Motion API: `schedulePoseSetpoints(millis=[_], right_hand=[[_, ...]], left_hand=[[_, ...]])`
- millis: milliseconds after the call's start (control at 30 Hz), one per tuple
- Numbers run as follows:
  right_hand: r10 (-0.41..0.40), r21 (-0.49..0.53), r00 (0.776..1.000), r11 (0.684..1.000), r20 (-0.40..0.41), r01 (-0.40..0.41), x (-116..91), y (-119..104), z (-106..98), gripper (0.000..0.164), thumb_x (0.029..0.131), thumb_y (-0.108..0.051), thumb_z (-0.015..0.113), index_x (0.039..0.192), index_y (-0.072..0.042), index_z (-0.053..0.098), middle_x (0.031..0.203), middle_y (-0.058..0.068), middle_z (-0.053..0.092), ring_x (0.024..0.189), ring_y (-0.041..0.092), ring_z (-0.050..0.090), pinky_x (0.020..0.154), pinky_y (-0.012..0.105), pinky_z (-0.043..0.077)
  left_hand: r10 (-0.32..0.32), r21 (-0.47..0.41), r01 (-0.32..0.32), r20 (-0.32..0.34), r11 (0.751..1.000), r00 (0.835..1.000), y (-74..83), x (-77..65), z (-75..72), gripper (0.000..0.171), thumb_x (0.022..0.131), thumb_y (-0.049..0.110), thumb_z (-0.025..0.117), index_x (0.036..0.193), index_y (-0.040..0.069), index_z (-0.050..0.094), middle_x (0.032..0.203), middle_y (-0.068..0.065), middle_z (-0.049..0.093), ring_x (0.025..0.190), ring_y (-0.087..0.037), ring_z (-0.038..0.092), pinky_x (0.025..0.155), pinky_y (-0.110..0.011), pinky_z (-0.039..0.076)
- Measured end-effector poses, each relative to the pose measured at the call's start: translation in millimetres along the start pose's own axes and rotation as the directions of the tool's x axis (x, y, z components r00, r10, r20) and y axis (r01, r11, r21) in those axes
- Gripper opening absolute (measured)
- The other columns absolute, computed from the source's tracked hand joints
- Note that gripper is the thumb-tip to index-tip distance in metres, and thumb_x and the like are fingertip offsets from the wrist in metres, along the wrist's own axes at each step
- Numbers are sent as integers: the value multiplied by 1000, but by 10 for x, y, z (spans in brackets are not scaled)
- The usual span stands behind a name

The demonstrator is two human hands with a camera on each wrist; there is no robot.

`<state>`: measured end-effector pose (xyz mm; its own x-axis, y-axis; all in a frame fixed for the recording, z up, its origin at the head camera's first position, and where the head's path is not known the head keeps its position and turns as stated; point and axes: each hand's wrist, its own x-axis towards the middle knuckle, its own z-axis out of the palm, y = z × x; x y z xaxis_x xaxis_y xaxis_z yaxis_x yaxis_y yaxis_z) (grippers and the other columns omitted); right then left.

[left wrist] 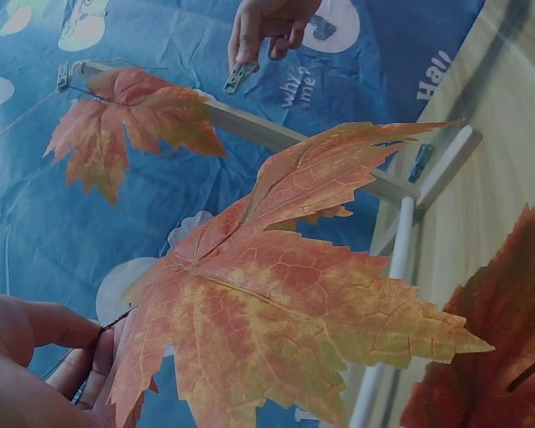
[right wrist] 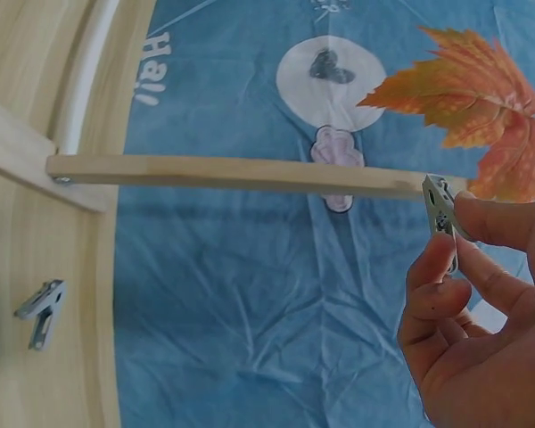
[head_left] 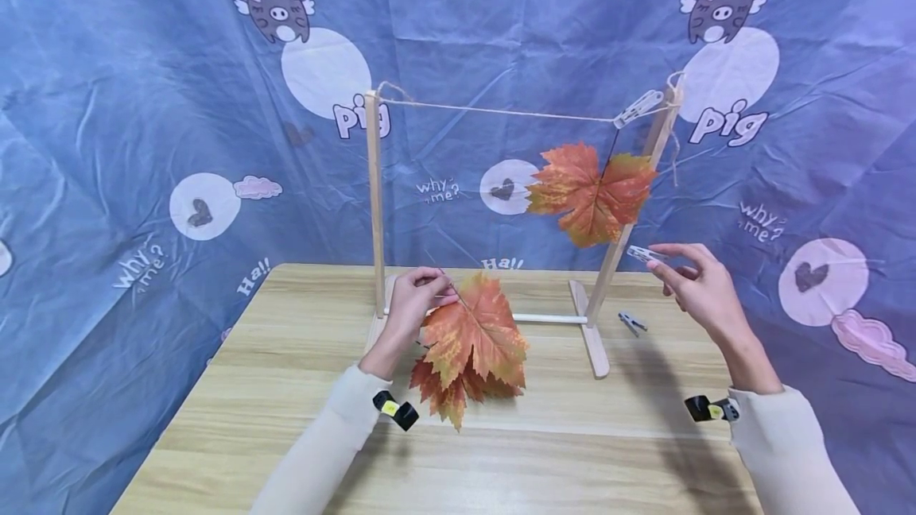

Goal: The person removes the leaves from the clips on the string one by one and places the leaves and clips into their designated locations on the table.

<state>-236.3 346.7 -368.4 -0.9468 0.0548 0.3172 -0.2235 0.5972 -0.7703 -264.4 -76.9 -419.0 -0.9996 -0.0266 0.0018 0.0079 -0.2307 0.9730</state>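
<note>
In the head view, the left hand (head_left: 413,307) pinches the stem of an orange maple leaf (head_left: 483,332), whose blade spreads toward four o'clock from the hand. The right hand (head_left: 700,286) pinches a clothespin (head_left: 641,253), pointing toward ten o'clock; farther that way, another leaf (head_left: 592,199) hangs from the twine (head_left: 494,110) by a second clip (head_left: 638,109).

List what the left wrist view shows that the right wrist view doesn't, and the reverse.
Only the left wrist view: the left hand pinching the stem of the near leaf, a darker leaf at the lower right, the string and the clip on the string.

Only the right wrist view: a small metal fitting at the foot of the right post.

Both: the right hand pinching a pale clip, the hanging leaf, the loose clip, table and blue curtain.
</note>
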Motion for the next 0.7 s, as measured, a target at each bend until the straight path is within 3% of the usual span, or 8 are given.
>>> schedulePoseSetpoints(millis=[300, 567, 700], right_hand=[[50, -33, 999, 998, 20, -50, -31, 210, 8, 45, 104, -35, 70, 137, -4, 63, 114, -14, 49, 60, 4, 56, 42, 27, 43], [61, -97, 997, 994, 37, -57, -79, 387, 52, 41, 104, -31, 70, 135, -4, 65, 105, -1, 51, 55, 8, 56, 42, 29, 44], [92, -111, 995, 990, 49, -86, -109, 477, 97, 40, 103, -33, 71, 133, -7, 65, 92, -9, 58, 54, 8, 56, 42, 30, 44]], left_hand=[[-35, -14, 35, -26, 999, 999, -105, -25, -35, 15, 100, -6, 63, 111, -16, 65, 87, -11, 73, 72, -13, 74, 77, -28, 69], [-53, -41, 51, -44, 998, 998, -228, -38, -69, 14, 98, -7, 62, 110, -15, 65, 88, -8, 72, 73, -13, 73, 76, -27, 68], [-73, -52, 70, -58, 996, 996, -280, -62, -90, 17, 98, -8, 61, 113, -15, 65, 91, -12, 73, 73, -13, 74, 77, -27, 68]])
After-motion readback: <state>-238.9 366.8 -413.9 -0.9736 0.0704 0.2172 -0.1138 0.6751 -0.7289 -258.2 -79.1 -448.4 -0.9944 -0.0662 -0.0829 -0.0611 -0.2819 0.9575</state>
